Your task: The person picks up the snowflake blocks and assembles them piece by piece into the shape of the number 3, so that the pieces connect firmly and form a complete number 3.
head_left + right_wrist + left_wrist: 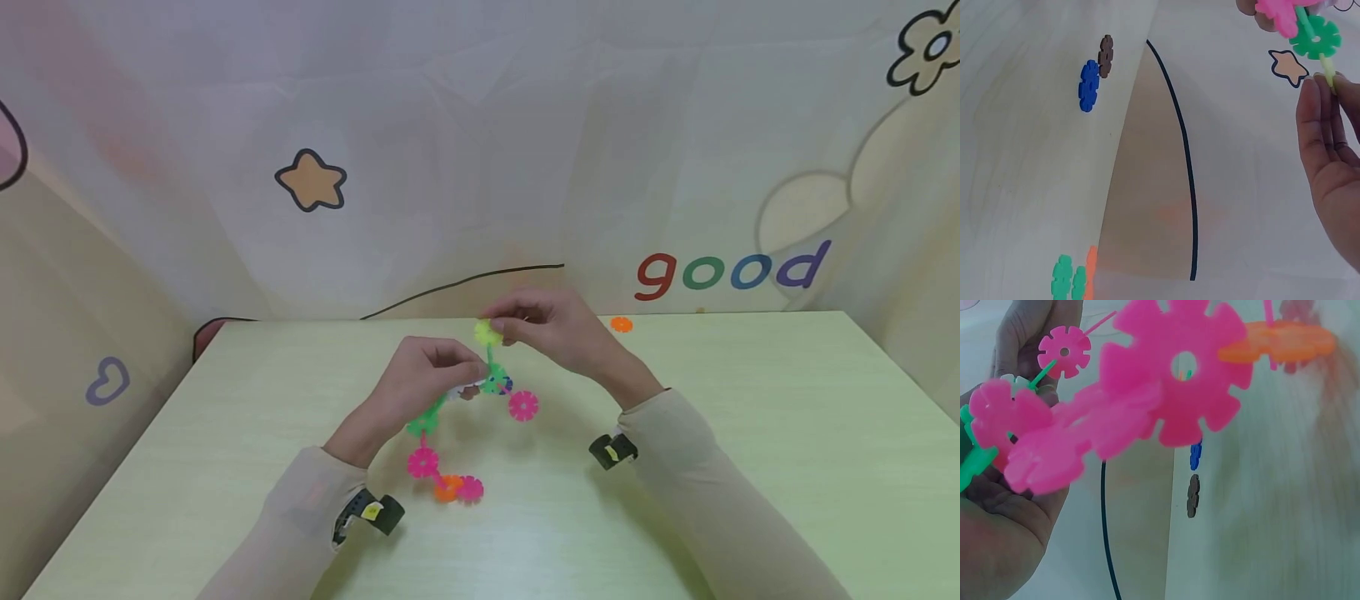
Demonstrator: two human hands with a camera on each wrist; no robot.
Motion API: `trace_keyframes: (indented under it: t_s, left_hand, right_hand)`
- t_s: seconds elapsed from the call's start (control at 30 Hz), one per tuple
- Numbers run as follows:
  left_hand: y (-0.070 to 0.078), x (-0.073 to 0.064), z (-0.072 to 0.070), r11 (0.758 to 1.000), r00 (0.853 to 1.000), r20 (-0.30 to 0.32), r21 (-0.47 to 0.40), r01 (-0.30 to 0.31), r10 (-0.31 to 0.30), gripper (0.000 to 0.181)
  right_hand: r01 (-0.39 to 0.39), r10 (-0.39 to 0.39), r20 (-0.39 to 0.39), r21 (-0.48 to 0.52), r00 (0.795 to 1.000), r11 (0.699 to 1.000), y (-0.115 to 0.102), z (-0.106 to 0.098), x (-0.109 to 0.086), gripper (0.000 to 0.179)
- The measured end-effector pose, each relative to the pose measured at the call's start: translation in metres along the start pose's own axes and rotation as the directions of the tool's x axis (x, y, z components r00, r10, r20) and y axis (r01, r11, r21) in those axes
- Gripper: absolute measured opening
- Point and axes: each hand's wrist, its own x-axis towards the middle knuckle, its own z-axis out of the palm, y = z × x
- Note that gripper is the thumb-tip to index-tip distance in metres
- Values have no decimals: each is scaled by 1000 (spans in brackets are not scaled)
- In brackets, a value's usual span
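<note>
Snowflake discs, flat plastic rounds with notched rims, are linked into a chain held above the table. My left hand pinches the chain near its middle, by a pale disc partly hidden by the fingers. Between thumb and fingers, my right hand pinches a yellow snowflake disc that meets the green disc below it. A pink disc juts out at that end. From the left hand hang another green disc, a pink disc, an orange disc and a last pink disc.
On the table, a loose orange disc lies by the back edge. Loose blue and brown discs lie there too, with two green discs further along. A printed curtain stands behind the table.
</note>
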Motion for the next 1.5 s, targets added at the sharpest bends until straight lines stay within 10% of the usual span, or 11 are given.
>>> trace_keyframes:
  t_s: [1.27,1.5]
  left_hand:
    - [0,1,2,999,994,-112,-41,4,-9,20]
    - [1,1,-1,986,986,-163,-161,-50,24,23]
  right_hand:
    - [-48,50,-41,46,998,998,-1,7,4,21]
    - [-59,60,14,-41,998,997,-5,1,9,20]
